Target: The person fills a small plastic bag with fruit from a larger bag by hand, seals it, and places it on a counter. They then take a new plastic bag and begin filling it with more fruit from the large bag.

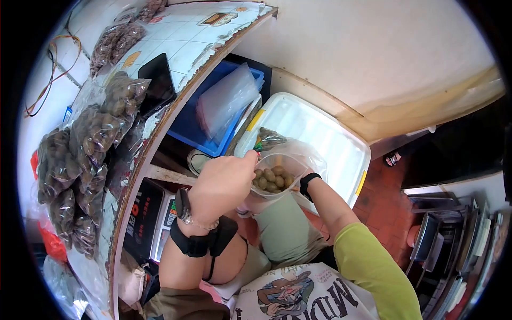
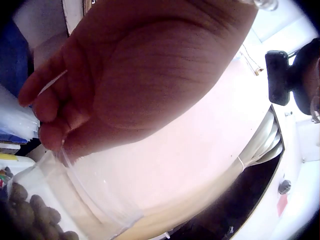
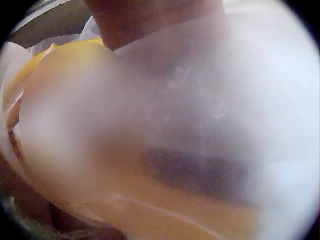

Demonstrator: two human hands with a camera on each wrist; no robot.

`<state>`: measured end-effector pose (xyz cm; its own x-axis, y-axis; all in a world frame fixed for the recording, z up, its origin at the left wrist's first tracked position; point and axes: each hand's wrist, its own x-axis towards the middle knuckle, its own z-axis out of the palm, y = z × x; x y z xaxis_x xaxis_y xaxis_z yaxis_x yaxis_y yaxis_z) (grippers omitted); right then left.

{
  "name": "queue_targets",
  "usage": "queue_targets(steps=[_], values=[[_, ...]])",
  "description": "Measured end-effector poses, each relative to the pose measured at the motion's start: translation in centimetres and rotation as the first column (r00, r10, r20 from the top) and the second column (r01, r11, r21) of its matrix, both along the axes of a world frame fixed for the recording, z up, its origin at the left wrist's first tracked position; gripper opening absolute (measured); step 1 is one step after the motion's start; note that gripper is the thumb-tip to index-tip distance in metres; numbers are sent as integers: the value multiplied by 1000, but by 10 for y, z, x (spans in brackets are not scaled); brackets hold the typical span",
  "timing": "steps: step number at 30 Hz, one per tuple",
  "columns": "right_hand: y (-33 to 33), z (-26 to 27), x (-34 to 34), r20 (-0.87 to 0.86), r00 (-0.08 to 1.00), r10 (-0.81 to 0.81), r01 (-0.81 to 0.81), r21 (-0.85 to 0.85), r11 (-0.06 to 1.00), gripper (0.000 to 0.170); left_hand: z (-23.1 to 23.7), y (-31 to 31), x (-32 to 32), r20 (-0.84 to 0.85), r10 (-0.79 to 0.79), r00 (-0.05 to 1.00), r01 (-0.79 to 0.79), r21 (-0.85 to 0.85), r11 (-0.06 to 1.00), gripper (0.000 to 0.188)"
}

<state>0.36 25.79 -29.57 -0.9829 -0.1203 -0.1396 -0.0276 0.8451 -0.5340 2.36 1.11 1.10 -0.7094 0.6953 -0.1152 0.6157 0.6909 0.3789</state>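
A clear plastic bag (image 1: 261, 197) with several brownish-green oval fruits (image 1: 273, 180) in it stands open-mouthed above the lap. The left hand (image 1: 226, 178) pinches the bag's rim at its left side; in the left wrist view the fingers of the left hand (image 2: 120, 75) curl at the bag's edge, above the fruits (image 2: 37, 215). The right hand is mostly hidden behind the bag's right side, below the black wristband; its fingers cannot be made out. In the right wrist view, blurred plastic (image 3: 200, 115) covers most of the picture, with part of the right hand (image 3: 155, 20) at the top.
A white lidded box (image 1: 314, 138) stands beyond the bag, a small filled bag (image 1: 270, 139) on it. Left of it is a blue tray (image 1: 184, 125) with plastic bags. Filled bags (image 1: 96, 133) and a phone (image 1: 157, 80) lie on the worn counter (image 1: 186, 40). A scale (image 1: 162, 229) sits under the counter.
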Motion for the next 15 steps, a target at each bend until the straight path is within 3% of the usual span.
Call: queue_targets(steps=[15], values=[[2, -24, -5, -65, 995, -69, 71, 36, 997, 28, -1, -3, -1, 20, 2, 1000, -2, 0, 1000, 16]])
